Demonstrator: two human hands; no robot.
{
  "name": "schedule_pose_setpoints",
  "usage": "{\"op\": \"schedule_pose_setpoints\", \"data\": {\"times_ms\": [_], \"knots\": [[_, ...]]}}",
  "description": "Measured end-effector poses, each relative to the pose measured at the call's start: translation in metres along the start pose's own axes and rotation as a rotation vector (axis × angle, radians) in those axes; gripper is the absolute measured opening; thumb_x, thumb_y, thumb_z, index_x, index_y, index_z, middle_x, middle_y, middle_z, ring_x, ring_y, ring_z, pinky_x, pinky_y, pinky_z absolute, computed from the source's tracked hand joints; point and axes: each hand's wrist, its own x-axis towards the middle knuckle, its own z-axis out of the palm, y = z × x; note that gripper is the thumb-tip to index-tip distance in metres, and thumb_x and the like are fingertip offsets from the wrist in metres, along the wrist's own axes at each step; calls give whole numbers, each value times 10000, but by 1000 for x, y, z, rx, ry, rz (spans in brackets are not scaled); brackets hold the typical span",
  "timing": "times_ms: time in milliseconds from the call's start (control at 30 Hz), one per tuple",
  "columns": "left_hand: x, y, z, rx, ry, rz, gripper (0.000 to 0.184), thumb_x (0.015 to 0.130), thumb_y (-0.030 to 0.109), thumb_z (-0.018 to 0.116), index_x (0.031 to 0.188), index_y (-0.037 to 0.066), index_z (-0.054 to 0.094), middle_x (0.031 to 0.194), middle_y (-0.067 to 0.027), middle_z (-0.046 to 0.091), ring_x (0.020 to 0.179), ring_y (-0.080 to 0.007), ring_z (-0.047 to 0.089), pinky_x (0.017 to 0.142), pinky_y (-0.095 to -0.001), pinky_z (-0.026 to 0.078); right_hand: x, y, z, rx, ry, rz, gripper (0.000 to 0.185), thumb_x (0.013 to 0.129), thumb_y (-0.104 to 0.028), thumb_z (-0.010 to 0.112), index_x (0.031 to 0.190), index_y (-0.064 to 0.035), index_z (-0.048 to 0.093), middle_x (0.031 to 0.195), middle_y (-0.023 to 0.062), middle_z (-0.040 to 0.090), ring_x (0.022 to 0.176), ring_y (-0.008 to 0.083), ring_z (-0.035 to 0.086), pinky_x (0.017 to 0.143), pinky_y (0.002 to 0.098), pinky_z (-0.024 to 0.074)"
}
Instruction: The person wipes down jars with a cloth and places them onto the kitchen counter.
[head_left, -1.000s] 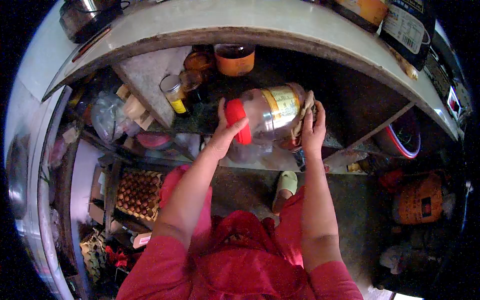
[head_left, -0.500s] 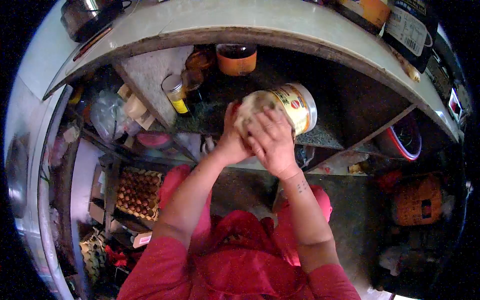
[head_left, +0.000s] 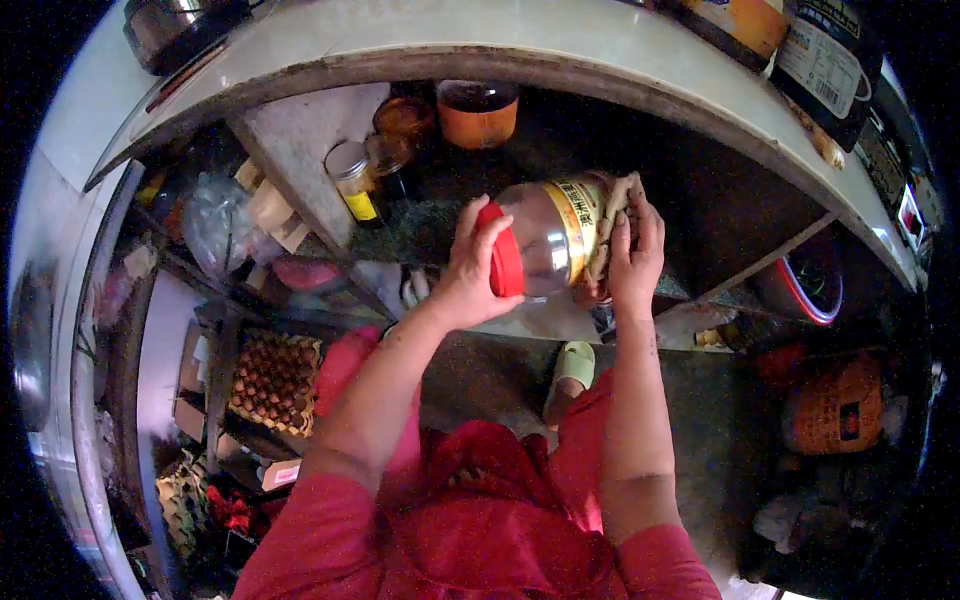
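A clear plastic jar (head_left: 545,245) with a yellow printed label lies on its side in the air, in front of the shelf under the counter. Its red screw lid (head_left: 507,262) points left, and my left hand (head_left: 466,278) is closed round that lid. At the other end my right hand (head_left: 638,258) presses a crumpled beige cloth (head_left: 614,208) against the jar's base. The cloth covers the base and part of the label.
On the shelf behind stand a silver-lidded bottle (head_left: 352,188) and an orange-labelled jar (head_left: 478,122). The counter edge (head_left: 480,62) overhangs them. A tray of eggs (head_left: 272,385) sits lower left; a red-rimmed basin (head_left: 808,295) is at right.
The jar has turned, so its red lid and clear side now show. My left hand has come onto the lid; my right hand has moved right with the cloth to the base.
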Motion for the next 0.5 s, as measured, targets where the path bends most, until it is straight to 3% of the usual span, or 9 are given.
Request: {"op": "schedule_pose_setpoints", "data": {"times_ms": [33, 67, 167, 200, 500], "knots": [[1, 0, -2, -21, -5, -14, 1162, 493, 186, 902, 1429, 135, 216, 1501, -230, 128, 1399, -414, 179, 1143, -492, 205, 0, -1, 1, 21, -2, 0, 412, 936, -192, 540, 1340, -126, 498, 1248, 209, 529, 1122, 383, 531, 953, 420, 448], [1, 1, -5, -3, -13, -17, 1193, 590, 210, 877, 1477, 185, 78, 1493, -222, 129, 1382, -407, 223, 1118, -493, 261, 2, 1, 2, 10, -4, -7, 412, 933, -187, 542, 1337, -120, 499, 1246, 205, 530, 1118, 377, 536, 952, 417, 448], [1, -8, 3, -741, 59, -417, 1212, 687, 275, 842, 1496, 200, -57, 1508, -181, 133, 1382, -322, 246, 1108, -462, 277, -1, -4, 1, 0, -8, 54, 415, 929, -176, 546, 1336, -111, 497, 1235, 206, 534, 1123, 373, 532, 960, 422, 441], [2, -11, 1, -842, -12, -508, 1211, 747, 320, 806, 1490, 206, -145, 1502, -159, 177, 1359, -267, 282, 1099, -439, 291, -3, -6, 0, 1, -4, 58, 414, 930, -175, 546, 1335, -104, 497, 1233, 207, 533, 1125, 374, 530, 962, 422, 439], [7, -8, -5, -804, -54, -537, 1185, 707, 271, 837, 1488, 181, -50, 1426, -151, 302, 1281, -272, 379, 1066, -422, 339, -12, -6, 3, -14, 38, 26, 399, 937, -169, 541, 1315, -52, 492, 1245, 218, 520, 1139, 390, 511, 971, 423, 426]]}}
